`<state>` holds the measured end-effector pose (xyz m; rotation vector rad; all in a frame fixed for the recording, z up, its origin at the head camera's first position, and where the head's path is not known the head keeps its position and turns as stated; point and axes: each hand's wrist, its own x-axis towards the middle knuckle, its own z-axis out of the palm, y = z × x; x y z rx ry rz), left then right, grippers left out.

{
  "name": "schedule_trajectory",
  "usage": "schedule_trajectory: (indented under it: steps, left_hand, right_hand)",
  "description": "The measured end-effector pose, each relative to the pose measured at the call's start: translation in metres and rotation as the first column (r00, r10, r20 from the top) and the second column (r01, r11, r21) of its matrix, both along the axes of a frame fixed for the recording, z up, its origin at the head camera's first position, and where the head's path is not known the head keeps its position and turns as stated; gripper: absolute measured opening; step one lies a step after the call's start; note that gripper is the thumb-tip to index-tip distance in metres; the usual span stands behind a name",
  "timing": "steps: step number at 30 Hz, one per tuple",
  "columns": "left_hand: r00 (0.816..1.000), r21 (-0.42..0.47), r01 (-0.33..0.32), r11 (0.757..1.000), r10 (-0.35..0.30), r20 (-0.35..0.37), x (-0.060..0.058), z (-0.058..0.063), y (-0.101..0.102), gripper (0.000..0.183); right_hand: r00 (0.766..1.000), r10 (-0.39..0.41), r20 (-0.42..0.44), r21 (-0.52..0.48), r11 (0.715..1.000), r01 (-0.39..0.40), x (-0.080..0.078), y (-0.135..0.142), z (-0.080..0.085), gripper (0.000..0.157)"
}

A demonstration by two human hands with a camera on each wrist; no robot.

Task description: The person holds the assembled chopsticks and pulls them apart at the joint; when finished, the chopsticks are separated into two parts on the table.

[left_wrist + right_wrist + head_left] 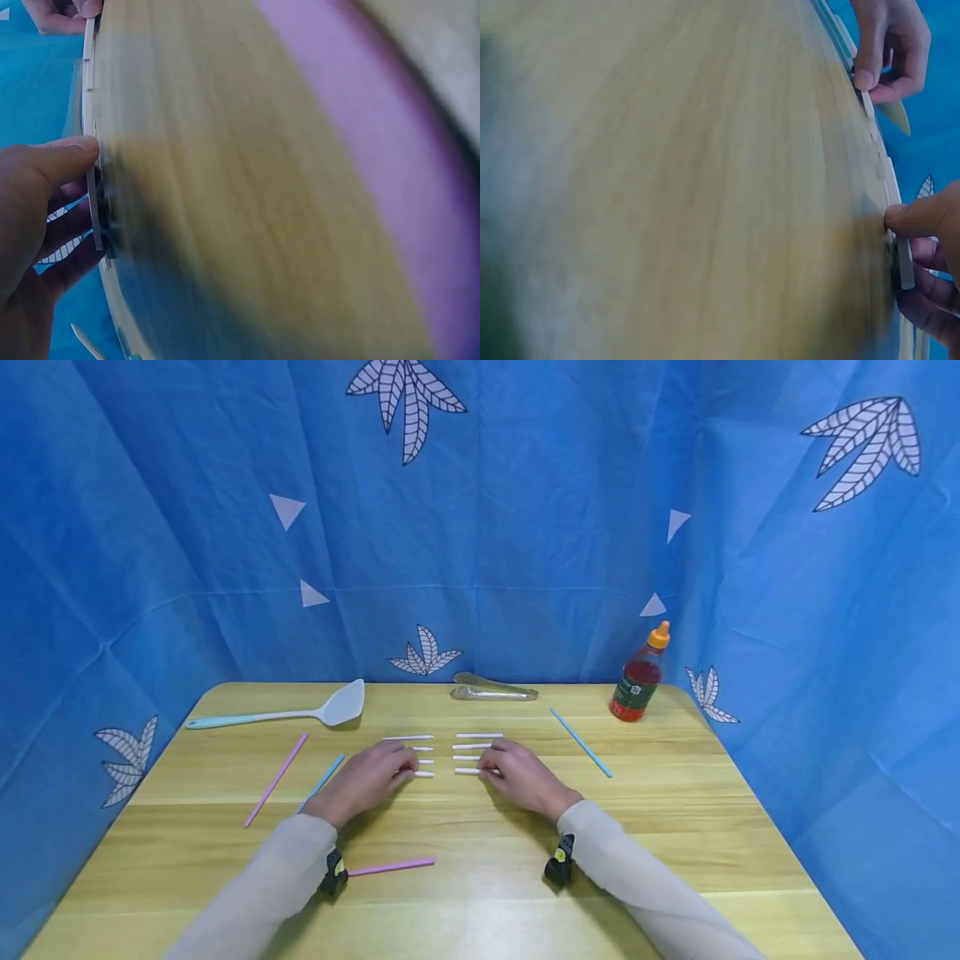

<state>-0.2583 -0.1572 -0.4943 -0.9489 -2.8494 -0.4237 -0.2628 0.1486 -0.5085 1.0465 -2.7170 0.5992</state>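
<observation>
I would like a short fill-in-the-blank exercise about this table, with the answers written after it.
1. The left hand and the right hand each hold a ____ stick.
2. The cap of the bottle is ____.
3. The spatula lies on the person's ____ side.
4. Between spatula and bottle lie metal ____.

Missing words: white; orange; left; tongs.

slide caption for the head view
Left hand and right hand each pinch a white stick on a wooden table.
</observation>
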Motion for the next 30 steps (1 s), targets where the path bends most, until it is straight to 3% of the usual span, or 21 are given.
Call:
schedule_trajectory:
  steps: [21,25,30]
  left_hand:
    - [0.995,-0.009,-0.066,0.998,0.067,0.076,-0.005,-0.005,-0.003,0.006]
    - [0.997,0.022,-0.066,0.998,0.066,0.036,0.0,-0.003,-0.008,0.008]
    - [0.996,0.069,-0.083,0.994,0.08,0.038,0.015,0.003,-0.023,0.01]
  right_hand:
    - [1.0,0.013,-0.013,-0.004,1.0,-0.013,-0.003,-0.009,-0.002,0.007]
    - [1.0,0.012,-0.021,-0.011,1.0,-0.012,-0.002,-0.008,-0.004,0.007]
    - [1.0,0.004,-0.028,-0.009,1.0,-0.004,-0.003,-0.007,-0.005,0.007]
